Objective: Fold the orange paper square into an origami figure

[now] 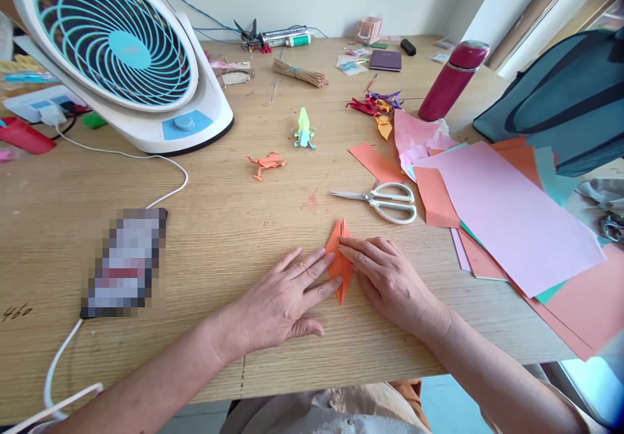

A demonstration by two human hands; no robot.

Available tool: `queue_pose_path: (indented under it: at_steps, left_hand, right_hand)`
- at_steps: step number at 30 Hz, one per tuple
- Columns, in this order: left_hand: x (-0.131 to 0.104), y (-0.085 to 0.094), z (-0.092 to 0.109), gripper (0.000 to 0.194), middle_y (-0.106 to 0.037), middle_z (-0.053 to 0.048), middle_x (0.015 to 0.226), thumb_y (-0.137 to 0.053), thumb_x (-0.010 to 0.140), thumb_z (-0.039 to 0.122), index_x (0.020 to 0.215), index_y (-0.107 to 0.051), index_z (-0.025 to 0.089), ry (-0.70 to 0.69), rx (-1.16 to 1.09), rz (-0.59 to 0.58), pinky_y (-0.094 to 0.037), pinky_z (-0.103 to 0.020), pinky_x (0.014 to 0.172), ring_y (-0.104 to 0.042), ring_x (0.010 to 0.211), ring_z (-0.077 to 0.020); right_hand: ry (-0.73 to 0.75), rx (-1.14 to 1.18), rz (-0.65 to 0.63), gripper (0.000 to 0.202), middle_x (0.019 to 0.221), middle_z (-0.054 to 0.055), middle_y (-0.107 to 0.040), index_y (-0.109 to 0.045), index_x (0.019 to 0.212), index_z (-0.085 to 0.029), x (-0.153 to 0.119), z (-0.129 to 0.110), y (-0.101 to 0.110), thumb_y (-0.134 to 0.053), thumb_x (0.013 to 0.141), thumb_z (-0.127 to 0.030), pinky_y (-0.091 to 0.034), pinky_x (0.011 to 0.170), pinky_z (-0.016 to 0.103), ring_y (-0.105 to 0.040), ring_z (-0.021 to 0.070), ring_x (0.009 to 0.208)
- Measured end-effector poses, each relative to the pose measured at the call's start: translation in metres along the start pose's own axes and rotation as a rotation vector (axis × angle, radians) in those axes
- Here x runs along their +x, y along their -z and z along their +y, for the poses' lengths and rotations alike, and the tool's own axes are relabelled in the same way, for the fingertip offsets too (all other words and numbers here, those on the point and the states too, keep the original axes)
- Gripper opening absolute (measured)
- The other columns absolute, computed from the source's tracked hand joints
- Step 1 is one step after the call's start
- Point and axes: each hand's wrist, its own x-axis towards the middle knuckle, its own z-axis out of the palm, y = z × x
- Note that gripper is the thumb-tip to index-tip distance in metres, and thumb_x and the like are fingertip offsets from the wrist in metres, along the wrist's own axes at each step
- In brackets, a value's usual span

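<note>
A narrow diamond of folded orange paper lies on the wooden table in front of me, its long points facing toward and away from me. My left hand rests flat with spread fingers, the tips touching the paper's left side. On the right side, my right hand has its fingers close together and bent, with the fingertips on the upper flap; its thumb is mostly hidden. Just beyond the paper lie scissors with white handles, blades pointing left.
An orange origami figure and a yellow-green and blue one stand farther back. Coloured paper sheets and a magenta flask are at right. A white fan and a blurred-out phone-like device with a cable occupy the left.
</note>
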Motion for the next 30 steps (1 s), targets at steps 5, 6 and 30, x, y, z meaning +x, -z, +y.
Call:
queue_pose_path:
  at_steps: [5,6,30]
  left_hand:
    - [-0.0022,-0.0004,0.0024,0.078,-0.029,-0.017,0.16,-0.046,0.095,0.06,0.155,-0.029,0.014,0.008,0.036,-0.005,-0.021,-0.051,0.12,-0.023,0.151,-0.0324]
    - [-0.0026,-0.0008,0.0028,0.08,-0.03,-0.017,0.16,-0.045,0.095,0.061,0.155,-0.026,0.011,0.011,0.042,0.006,-0.02,-0.05,0.121,-0.022,0.151,-0.0315]
    - [0.0036,-0.0004,0.0052,0.076,-0.039,-0.024,0.154,-0.039,0.097,0.062,0.144,-0.044,0.003,0.023,-0.007,0.045,-0.033,-0.051,0.115,-0.035,0.145,-0.0341]
  right_hand:
    - [-0.002,-0.007,-0.006,0.038,0.14,0.012,-0.059,-0.057,0.133,-0.016,0.0006,-0.0001,-0.0002,-0.045,0.097,-0.013,-0.049,0.089,0.048,-0.057,0.0277,0.107]
    - [-0.001,-0.013,-0.003,0.037,0.14,0.012,-0.06,-0.057,0.133,-0.016,0.0009,-0.0002,-0.0001,-0.046,0.097,-0.013,-0.049,0.089,0.047,-0.058,0.0276,0.106]
    - [0.031,-0.147,-0.038,0.043,0.141,0.01,-0.059,-0.054,0.138,-0.017,0.0083,-0.0028,0.0003,-0.05,0.096,-0.014,-0.045,0.081,0.044,-0.054,0.026,0.093]
